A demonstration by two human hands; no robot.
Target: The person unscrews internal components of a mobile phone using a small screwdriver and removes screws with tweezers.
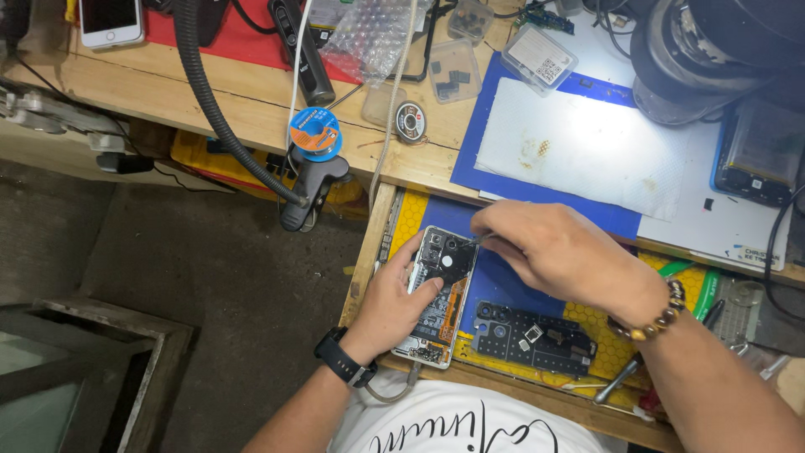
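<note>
Head camera looks down at an opened smartphone (438, 295) lying on the blue mat (503, 281) in the pulled-out drawer (537, 382) at the near edge of the surface (251, 105). Left hand (394, 298) grips the phone by its side. Right hand (549, 247) pinches thin tweezers (480, 239), their tip touching the phone's upper part. A black cover piece (537, 337) lies just beside the phone.

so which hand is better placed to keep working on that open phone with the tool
Right. The right hand already pinches a thin tool whose tip sits on the opened phone; the left hand is busy steadying the phone's edge.
</note>
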